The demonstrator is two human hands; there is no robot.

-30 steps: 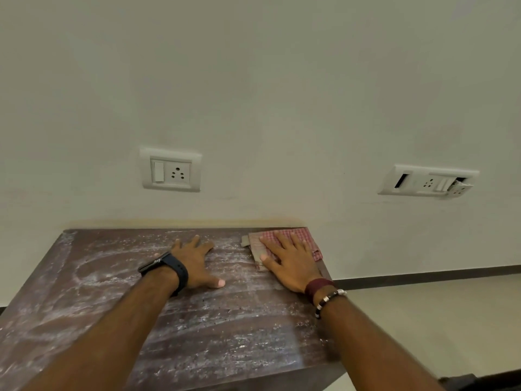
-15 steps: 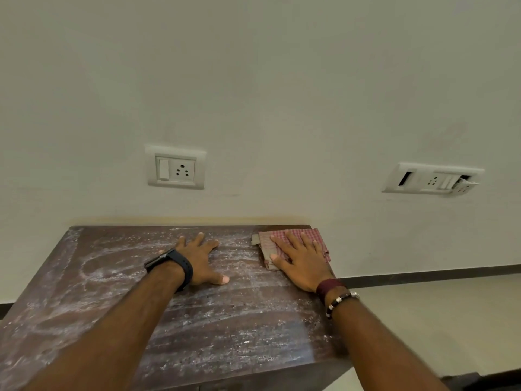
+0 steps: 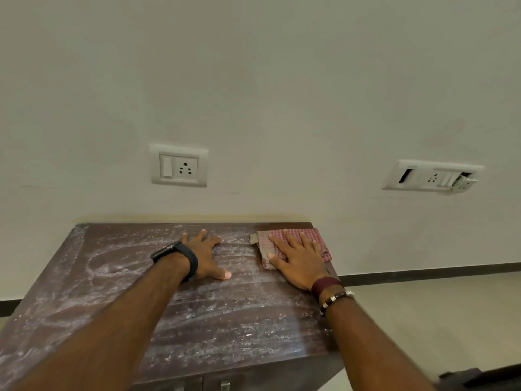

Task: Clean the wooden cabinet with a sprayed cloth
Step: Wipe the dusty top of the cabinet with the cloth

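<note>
The dark wooden cabinet [image 3: 225, 320] stands against the wall, its top streaked with white dust and wipe marks. A folded red-and-white checked cloth [image 3: 313, 238] lies at the top's far right corner. My right hand [image 3: 298, 258] presses flat on the cloth with fingers spread. My left hand [image 3: 204, 256], with a black watch at the wrist, rests palm down on the bare top, left of the cloth, holding nothing.
The cream wall rises right behind the cabinet, with a white switch-and-socket plate [image 3: 179, 165] above it and a damaged socket plate [image 3: 432, 177] to the right. Pale floor [image 3: 437, 320] with a dark skirting line lies right of the cabinet. Metal door handles [image 3: 224, 385] show at the front edge.
My right hand has slid the cloth a little to the right along the far edge, up to the corner. My left hand stays planted on the top.
</note>
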